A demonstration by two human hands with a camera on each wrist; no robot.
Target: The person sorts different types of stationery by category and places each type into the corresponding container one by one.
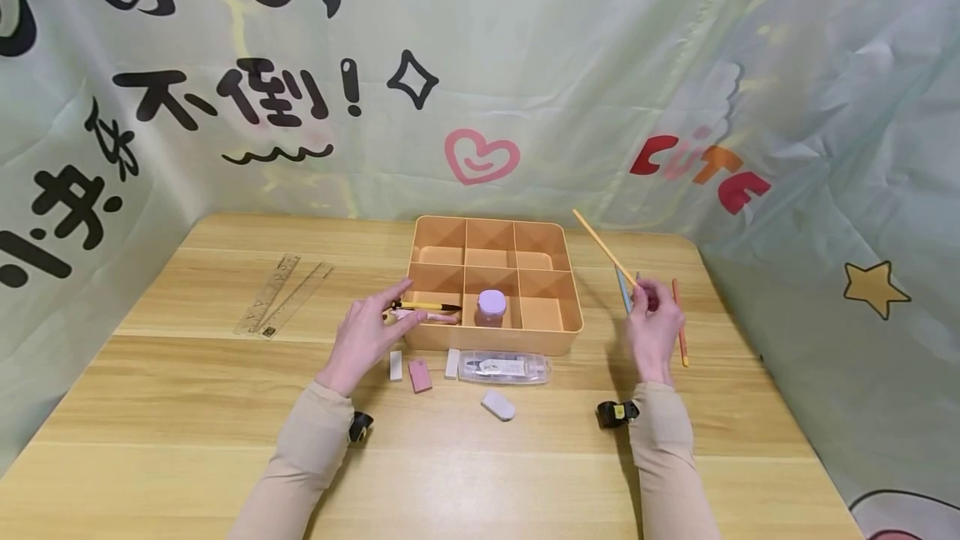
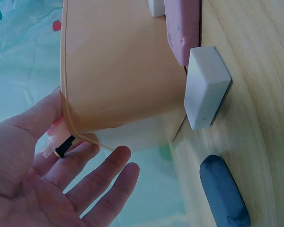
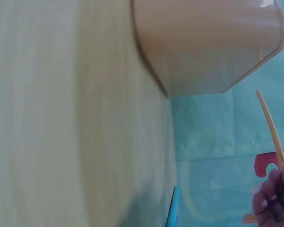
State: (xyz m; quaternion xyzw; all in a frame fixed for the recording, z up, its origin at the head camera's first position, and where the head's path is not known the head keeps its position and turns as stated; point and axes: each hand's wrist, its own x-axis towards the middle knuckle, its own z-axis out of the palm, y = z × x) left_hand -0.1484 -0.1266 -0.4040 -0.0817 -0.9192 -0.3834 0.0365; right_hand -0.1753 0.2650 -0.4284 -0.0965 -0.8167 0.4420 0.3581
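Note:
My left hand (image 1: 367,338) is at the left front corner of an orange six-compartment organizer box (image 1: 491,342). In the left wrist view its thumb touches the rim, and the other fingers extend loosely beside the wall. A black-and-yellow pen (image 1: 427,305) and a pink pen (image 1: 438,317) lie in the front left compartment. A purple-lidded bottle (image 1: 491,307) stands in the front middle one. Right of the box, my right hand (image 1: 652,327) pinches a yellow pencil (image 1: 602,242), raised and slanting up to the left. Beneath and beside that hand are a blue pencil (image 1: 623,290) and a red pencil (image 1: 679,319).
Before the box lie white erasers (image 1: 396,366), a pink eraser (image 1: 420,376), a clear plastic case (image 1: 504,367) and a rounded white eraser (image 1: 498,405). Clear rulers (image 1: 270,294) lie at left. A dark oblong block (image 2: 223,191) shows near my left hand. Printed cloth (image 1: 570,65) surrounds the table.

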